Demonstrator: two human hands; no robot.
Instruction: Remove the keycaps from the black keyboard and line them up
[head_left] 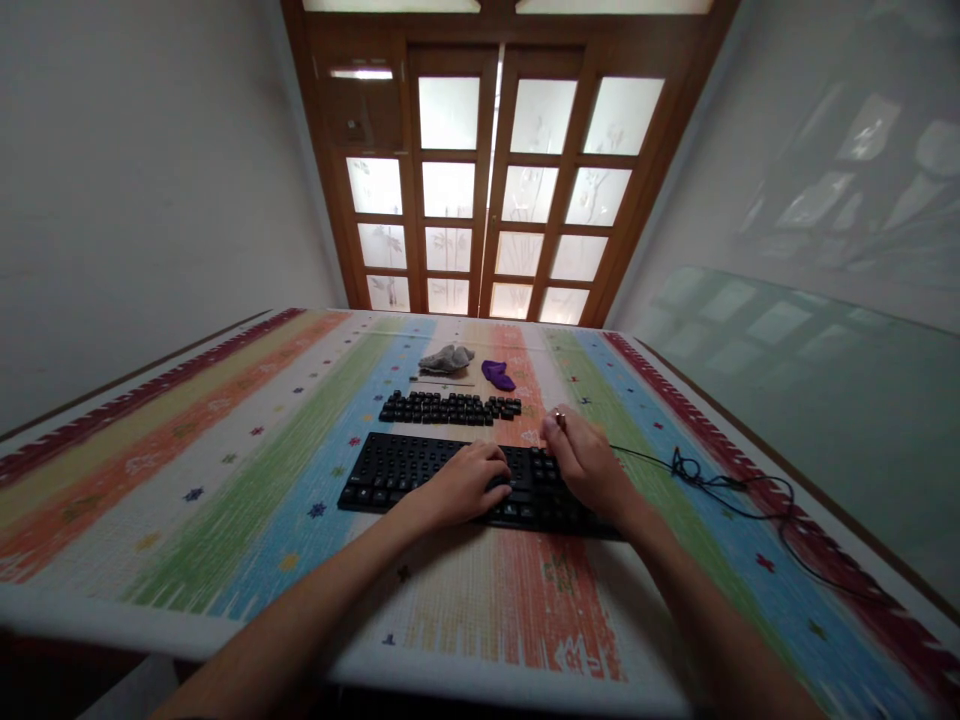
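Observation:
A black keyboard (390,470) lies across the striped tablecloth in front of me. My left hand (461,485) rests on its middle with the fingers curled down onto the keys. My right hand (585,460) sits on the keyboard's right part, fingers pressed together at the far edge around a small shiny thing (559,417) that is too small to name. Behind the keyboard, several loose black keycaps (448,407) are laid out in rows. The keyboard's black cable (720,485) trails off to the right.
A crumpled grey cloth (445,358) and a purple cloth (498,375) lie beyond the keycaps, with a thin stick (442,381) in front of the grey one. The table (187,480) ends at a wooden glazed door (495,190); a glass-topped surface (825,400) stands to the right.

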